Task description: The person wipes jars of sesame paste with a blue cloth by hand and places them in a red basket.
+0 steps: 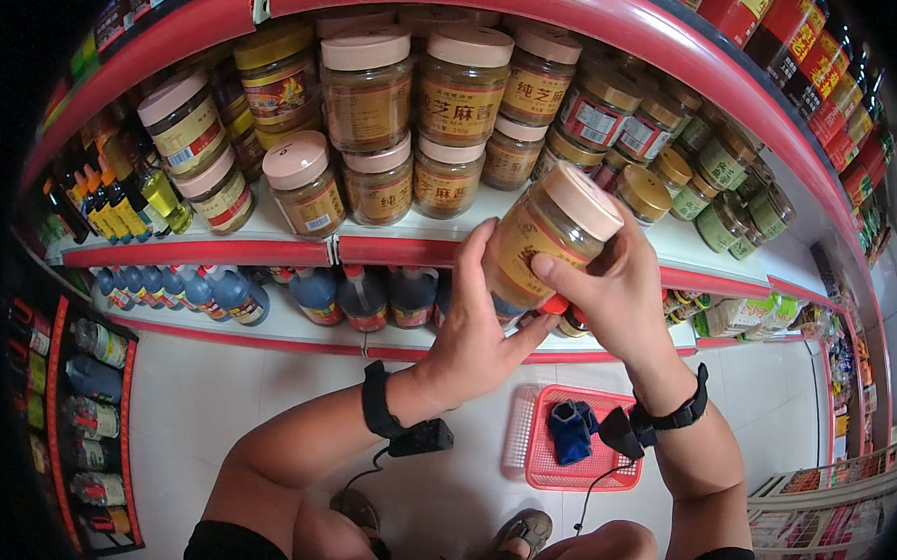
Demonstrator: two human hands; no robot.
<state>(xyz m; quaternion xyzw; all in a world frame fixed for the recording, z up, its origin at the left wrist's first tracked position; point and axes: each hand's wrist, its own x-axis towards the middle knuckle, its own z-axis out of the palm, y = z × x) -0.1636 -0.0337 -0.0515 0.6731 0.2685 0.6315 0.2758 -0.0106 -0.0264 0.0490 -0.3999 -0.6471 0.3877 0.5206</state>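
At centre frame, in front of the red-edged white shop shelf (410,250): one clear round jar of tan-brown paste with a pale beige screw lid and yellow label (550,239), tilted, lid toward the upper right.

Hands: left hand (481,332) closed round the jar's lower body from the left and beneath, thumb up along its side; right hand (618,297) closed on it from the right, thumb lying across the label. Both wrists carry black straps with small black units.

Upper centre, on the shelf behind: a stacked group of like jars with beige lids (415,128), close-packed, two tiers high. Upper right: smaller gold-lidded jars of green-brown contents (713,181). Lower shelf, left of centre: dark bottles with blue shoulders and red caps (268,292). Lower centre, on the pale tiled floor: red plastic mesh basket (582,441) holding a blue cloth-like item; sandalled feet just beside it.

Hazards, as judged:
- Jar is held tilted over hard tile; a slackened grip would likely drop and break it.
- Whether the lid is fully tight cannot be told; if loose, tilting may let paste seep.
- The stacked jars stand close behind the hands; a nudge from knuckle or jar could topple the upper tier.
- The basket sits near the feet; a step could catch it.
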